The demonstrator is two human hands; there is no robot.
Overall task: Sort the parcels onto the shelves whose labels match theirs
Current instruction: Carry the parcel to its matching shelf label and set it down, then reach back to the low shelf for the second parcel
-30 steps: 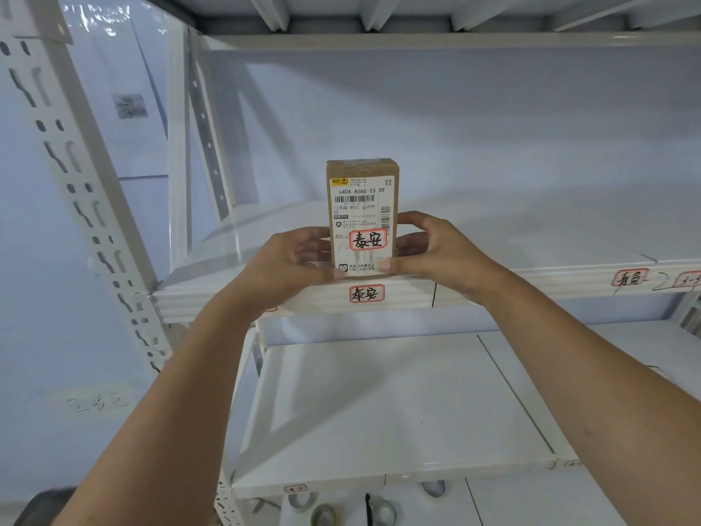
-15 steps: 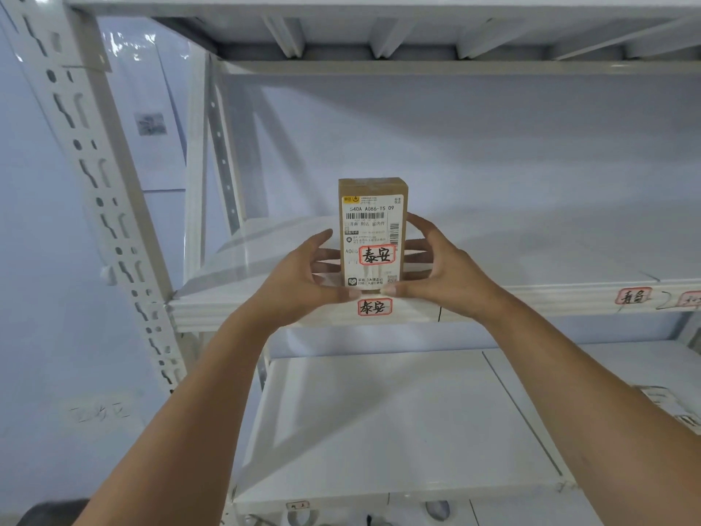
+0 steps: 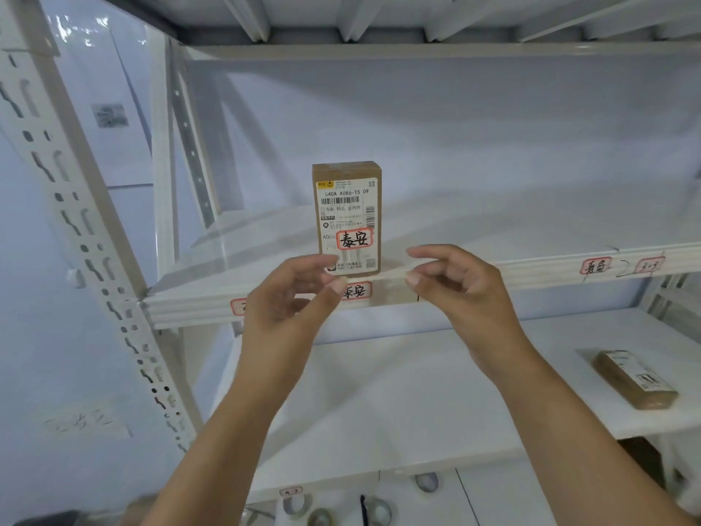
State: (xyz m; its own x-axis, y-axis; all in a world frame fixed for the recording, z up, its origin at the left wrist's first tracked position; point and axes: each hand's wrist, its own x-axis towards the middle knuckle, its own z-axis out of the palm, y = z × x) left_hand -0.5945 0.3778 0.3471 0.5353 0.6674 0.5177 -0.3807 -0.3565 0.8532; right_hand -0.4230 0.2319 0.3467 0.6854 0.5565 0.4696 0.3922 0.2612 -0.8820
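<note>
The shelving unit point(image 3: 95, 206) is white painted metal. Its slanted upright carries rows of keyhole slots, and ribbed beams cross under the deck above. The upper shelf point(image 3: 493, 237) is a smooth, flat, glossy panel with a stepped front lip. The lower shelf point(image 3: 379, 404) is a matching flat white panel, divided by a thin seam.

The left hand point(image 3: 288, 298) and the right hand point(image 3: 462, 286) are held in front of the upper shelf lip, one on each side of the parcel's base. Both are empty, with fingers loosely curled and spread. Neither appears to touch the parcel, though the left fingertips overlap its lower corner in this view and contact there cannot be excluded.

The parcel point(image 3: 347, 218) is a tall rectangular carton of brown cardboard with shiny tape across the top. It stands upright on the front edge of the upper shelf. A white printed shipping sheet with barcodes covers its front face, and a red-bordered handwritten tag point(image 3: 354, 240) is stuck on it.

A second parcel point(image 3: 635, 379), also a brown oblong carton, lies flat on the lower shelf at far right.

A red-bordered shelf label point(image 3: 355, 291) sits on the lip directly below the standing parcel, partly hidden by the left thumb; its characters look the same as the tag's. Another label point(image 3: 595, 266) sits further right.
</note>
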